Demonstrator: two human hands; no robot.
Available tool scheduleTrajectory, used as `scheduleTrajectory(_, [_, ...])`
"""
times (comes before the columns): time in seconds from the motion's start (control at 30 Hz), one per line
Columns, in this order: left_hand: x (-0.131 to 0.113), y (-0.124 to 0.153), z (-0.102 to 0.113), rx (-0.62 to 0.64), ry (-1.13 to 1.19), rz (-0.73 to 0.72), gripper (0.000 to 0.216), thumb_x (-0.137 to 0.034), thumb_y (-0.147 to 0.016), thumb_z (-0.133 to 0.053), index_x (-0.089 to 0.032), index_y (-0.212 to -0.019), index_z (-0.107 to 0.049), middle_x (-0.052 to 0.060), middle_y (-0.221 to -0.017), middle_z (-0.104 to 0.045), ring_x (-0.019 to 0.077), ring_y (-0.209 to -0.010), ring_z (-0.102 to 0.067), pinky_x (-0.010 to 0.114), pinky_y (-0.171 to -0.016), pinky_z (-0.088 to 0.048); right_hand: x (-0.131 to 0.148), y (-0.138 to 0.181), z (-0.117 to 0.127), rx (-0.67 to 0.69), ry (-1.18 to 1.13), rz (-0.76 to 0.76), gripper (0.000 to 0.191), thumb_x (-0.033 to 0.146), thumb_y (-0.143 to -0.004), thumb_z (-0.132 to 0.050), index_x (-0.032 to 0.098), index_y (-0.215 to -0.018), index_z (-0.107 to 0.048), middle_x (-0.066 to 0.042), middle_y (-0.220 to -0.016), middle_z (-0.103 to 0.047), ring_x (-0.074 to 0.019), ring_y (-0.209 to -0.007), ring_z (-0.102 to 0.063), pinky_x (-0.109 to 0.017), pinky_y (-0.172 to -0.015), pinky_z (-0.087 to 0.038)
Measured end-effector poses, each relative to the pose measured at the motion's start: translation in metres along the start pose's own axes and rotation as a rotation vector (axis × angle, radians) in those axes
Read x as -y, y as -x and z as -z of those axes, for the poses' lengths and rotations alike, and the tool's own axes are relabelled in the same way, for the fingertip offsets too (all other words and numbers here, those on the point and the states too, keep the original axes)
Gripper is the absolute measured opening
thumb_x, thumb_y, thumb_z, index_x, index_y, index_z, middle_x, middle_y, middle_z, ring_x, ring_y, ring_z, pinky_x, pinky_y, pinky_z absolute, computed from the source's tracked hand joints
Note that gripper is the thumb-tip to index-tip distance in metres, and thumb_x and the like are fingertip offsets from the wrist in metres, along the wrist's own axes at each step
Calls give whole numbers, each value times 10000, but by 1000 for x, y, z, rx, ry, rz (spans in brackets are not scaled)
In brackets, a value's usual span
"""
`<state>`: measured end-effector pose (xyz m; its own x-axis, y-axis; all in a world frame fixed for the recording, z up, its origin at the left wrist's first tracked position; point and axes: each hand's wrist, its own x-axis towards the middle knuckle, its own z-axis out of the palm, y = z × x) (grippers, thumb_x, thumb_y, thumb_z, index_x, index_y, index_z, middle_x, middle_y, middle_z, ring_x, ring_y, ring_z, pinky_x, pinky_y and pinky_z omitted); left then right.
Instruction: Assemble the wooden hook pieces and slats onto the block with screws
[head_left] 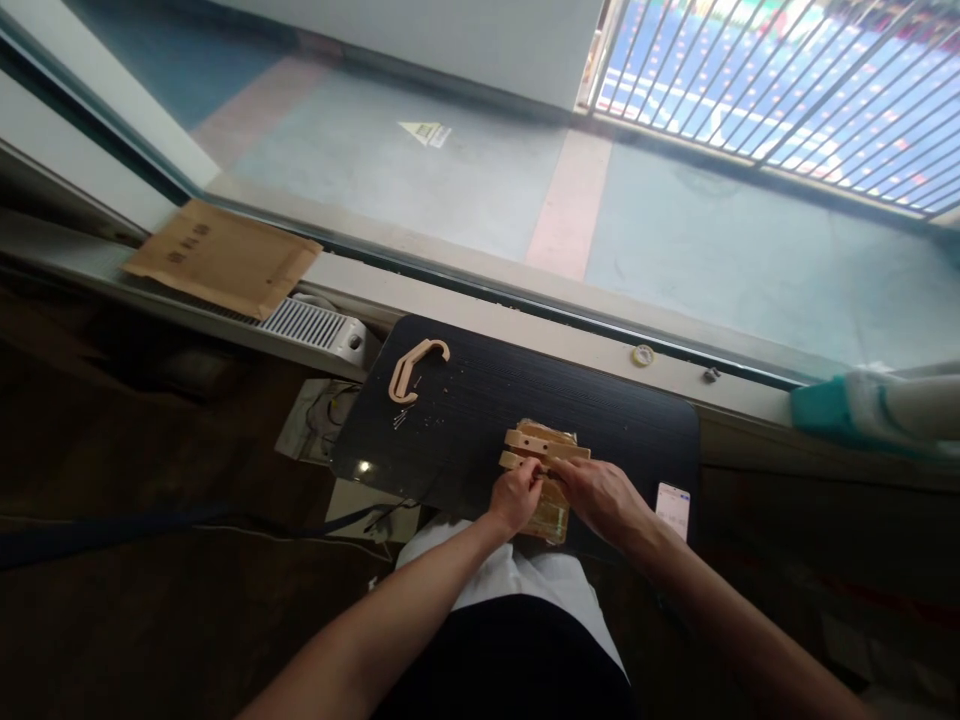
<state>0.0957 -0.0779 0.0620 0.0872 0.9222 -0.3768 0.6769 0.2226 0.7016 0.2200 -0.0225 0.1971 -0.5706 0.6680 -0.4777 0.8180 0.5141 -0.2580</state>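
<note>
Two pale wooden pieces (547, 445) lie side by side over a brown, shiny, tape-wrapped block (553, 522); dark holes show in the upper one. My left hand (516, 498) is closed at the lower piece, its thumb and forefinger pressed together there. From the other side my right hand (604, 497) reaches in, fingers curled down at the same piece. Something small and dark shows between the fingertips, too hidden to name. Farther left rests a hook-ended wooden piece (405, 377), with several screws (403, 416) scattered near it.
The dark table (480, 400) stands against a window sill (450, 302). A phone (673, 508) lies at its right edge. On the sill are a tape roll (643, 355) and a small dark item (711, 374). A brown paper envelope (225, 258) lies over the radiator (319, 327).
</note>
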Motion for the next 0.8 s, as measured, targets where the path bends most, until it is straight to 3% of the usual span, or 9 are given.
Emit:
scheduleTrajectory(0.2, [4,-1,0,31,47,-4,188,-297,-859,-452,-234,-975,-586,-8,-767,-667,122,-663,-610,211,-615,-389,5,2,-3,7,12,-83,247,198,-914,-389,199,-1063,-586,-52,-878,-673,-138,-782,-615,-228,-667,-398])
scheduleTrajectory(0.53, [-2,-1,1,51,0,59,217,-317,-882,-424,-250,-988,-601,11,-847,-688,146,-758,-635,226,-664,-400,13,4,-4,-20,67,-116,233,217,-916,-395,211,-1047,-588,-41,-866,-667,-135,-749,-617,-227,-633,-400])
scheduleTrajectory(0.8, [-3,0,-2,32,-51,58,234,-316,-896,-399,-251,-993,-601,23,-868,-687,155,-781,-637,233,-677,-404,21,5,-8,-22,103,-151,193,218,-912,-402,192,-935,-592,-31,-812,-675,-132,-702,-626,-225,-595,-381])
